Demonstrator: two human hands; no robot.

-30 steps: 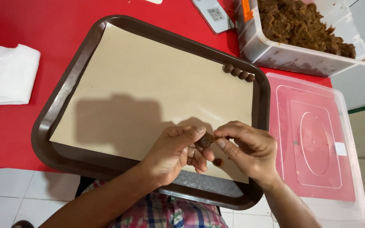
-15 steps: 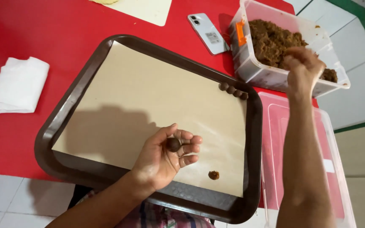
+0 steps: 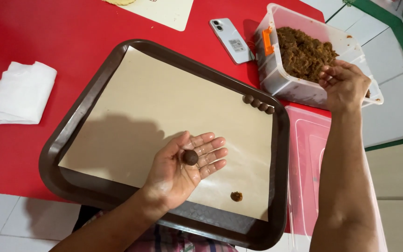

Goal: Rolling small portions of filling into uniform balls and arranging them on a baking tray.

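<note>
My left hand [image 3: 183, 168] lies palm up over the brown tray [image 3: 85, 100], fingers spread, with a small brown dough ball [image 3: 191, 157] resting on the palm. My right hand [image 3: 343, 84] reaches over the clear plastic tub [image 3: 281, 81] of brown mixture [image 3: 304, 53], fingers curled at the mixture's near edge; whether it grips any I cannot tell. Beige paper [image 3: 164, 112] lines the tray. A row of several small balls [image 3: 257, 103] sits at its far right corner, and a small brown lump [image 3: 236, 196] lies near the front right.
A white phone [image 3: 232, 40] lies on the red table [image 3: 33, 32] beside the tub. Folded white napkins [image 3: 20, 93] sit left of the tray. A pink-tinted plastic lid [image 3: 306, 154] lies right of the tray. A pale board [image 3: 162, 10] is at the far edge.
My hands parted from in front of me. The right hand went up to the tub of mixture; the left opened flat with the ball on its palm. A small lump now lies on the paper.
</note>
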